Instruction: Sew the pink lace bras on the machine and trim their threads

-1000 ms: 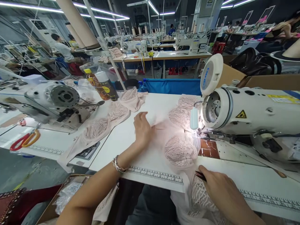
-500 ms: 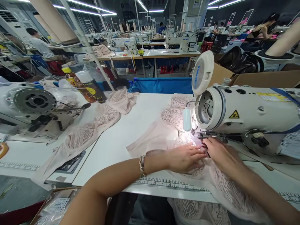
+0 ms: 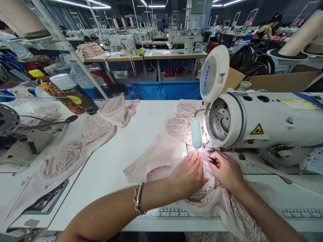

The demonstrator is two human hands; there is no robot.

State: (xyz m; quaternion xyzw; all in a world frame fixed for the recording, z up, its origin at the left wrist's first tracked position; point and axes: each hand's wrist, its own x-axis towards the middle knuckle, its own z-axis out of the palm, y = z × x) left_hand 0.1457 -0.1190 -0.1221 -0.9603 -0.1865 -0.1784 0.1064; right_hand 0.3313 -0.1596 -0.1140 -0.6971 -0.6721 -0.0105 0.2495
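Observation:
Pale pink lace fabric point(image 3: 161, 151) lies under the lit needle area of the white sewing machine point(image 3: 272, 117) and drapes over the table's front edge. My left hand point(image 3: 189, 174), with a ring and a bracelet at the wrist, grips the fabric just in front of the needle, its fingers bent together. Just right of it, my right hand point(image 3: 227, 171) is closed around small dark snips point(image 3: 214, 161), whose tips point left toward the fabric. A small lamp point(image 3: 196, 132) hangs over the needle area.
More lace pieces point(image 3: 63, 159) lie along the left, beside a spray can point(image 3: 74, 94) and a yellow-capped bottle point(image 3: 57, 92). Part of another machine point(image 3: 15, 134) stands at the far left. A cardboard box point(image 3: 282, 80) sits behind the machine. People work farther back.
The view has shifted right and closer. My left hand has drawn back with its fingers curled on the fabric. My right hand has turned, and the dark snips now show clearly.

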